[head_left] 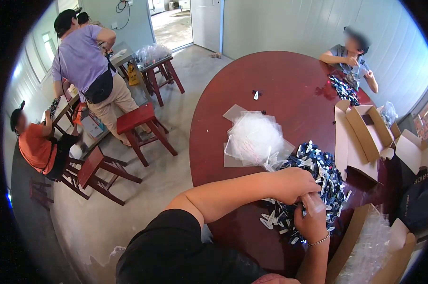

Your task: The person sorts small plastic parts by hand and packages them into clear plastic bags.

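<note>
Both of my hands meet over a large pile of small dark and white clip-like pieces (325, 165) on the red round table (233, 85). My left hand (296, 185) reaches in from the left, its fingers bent down at the top of a small clear plastic bag (313, 203). Lower down, my right hand (312, 221), with a bracelet at the wrist, is wrapped round that bag. What lies inside the bag is too small to tell. A stack of clear plastic bags (254, 137) lies just beyond my left forearm.
Open cardboard boxes (365, 137) stand at the right; another box (351, 241) at the lower right holds clear bags. Across the table a person (349, 57) handles a second pile. Red stools (136, 118) and people at another table are at the left.
</note>
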Available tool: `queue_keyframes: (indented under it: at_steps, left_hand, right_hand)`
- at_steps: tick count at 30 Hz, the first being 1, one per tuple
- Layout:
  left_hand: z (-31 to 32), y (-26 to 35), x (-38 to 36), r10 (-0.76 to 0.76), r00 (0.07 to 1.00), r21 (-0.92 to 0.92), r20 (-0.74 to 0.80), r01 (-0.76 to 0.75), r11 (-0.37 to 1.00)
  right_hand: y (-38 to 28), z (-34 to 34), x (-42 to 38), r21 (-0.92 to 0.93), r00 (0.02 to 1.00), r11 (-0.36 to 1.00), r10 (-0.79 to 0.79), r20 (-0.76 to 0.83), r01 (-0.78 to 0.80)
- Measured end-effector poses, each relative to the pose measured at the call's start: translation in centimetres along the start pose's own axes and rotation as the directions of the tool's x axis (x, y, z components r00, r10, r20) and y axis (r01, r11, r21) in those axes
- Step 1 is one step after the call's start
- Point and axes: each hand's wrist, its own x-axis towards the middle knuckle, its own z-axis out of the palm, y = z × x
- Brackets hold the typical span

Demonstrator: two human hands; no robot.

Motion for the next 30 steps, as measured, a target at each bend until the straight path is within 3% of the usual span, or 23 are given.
queue_keyframes:
  at_steps: [2,9,12,14,15,18,23,28,30]
  left_hand:
    - [0.0,0.1,-0.2,0.035,0.996,-0.001,-0.082,-0.035,0.999]
    - [-0.3,0.5,-0.2,0.010,0.998,0.016,-0.067,-0.009,1.000]
    - [-0.1,0.1,-0.2,0.005,0.992,0.017,-0.128,-0.003,1.000]
    - [-0.2,-0.3,-0.3,-0.056,0.981,0.061,-0.188,0.069,0.996]
    - [-0.4,-0.5,-0.3,-0.070,0.979,0.056,-0.191,0.082,0.995]
    - [-0.3,-1.0,-0.2,-0.093,0.967,-0.002,-0.239,0.095,0.995]
    - [-0.2,-0.1,0.0,-0.094,0.981,-0.071,-0.169,0.083,0.994]
    - [0.6,-0.4,0.1,-0.049,0.985,-0.086,-0.168,0.035,0.996]
    - [0.2,-0.1,0.1,-0.048,0.984,-0.093,-0.169,0.033,0.995]
  right_hand:
    - [-0.3,0.0,0.1,-0.035,0.999,0.999,-0.017,-0.038,0.016]
    - [-0.3,0.0,0.2,-0.052,1.000,0.999,-0.012,-0.023,0.011]
    - [-0.2,-0.2,0.1,0.004,0.999,1.000,0.002,-0.035,-0.002]
    - [0.0,-0.1,-0.1,-0.107,0.973,0.988,-0.129,-0.193,0.110]
    - [0.3,-0.4,-0.1,-0.095,0.976,0.986,-0.149,-0.158,0.135]
    - [-0.1,-0.4,0.0,-0.018,0.979,1.000,-0.016,-0.204,0.012]
    - [0.1,-0.4,-0.1,-0.064,0.972,0.993,-0.108,-0.211,0.097]
    - [0.1,-0.1,-0.2,0.172,0.981,0.981,0.114,-0.159,-0.086]
    - [0.3,-0.2,0.0,0.179,0.982,0.982,0.089,-0.165,-0.059]
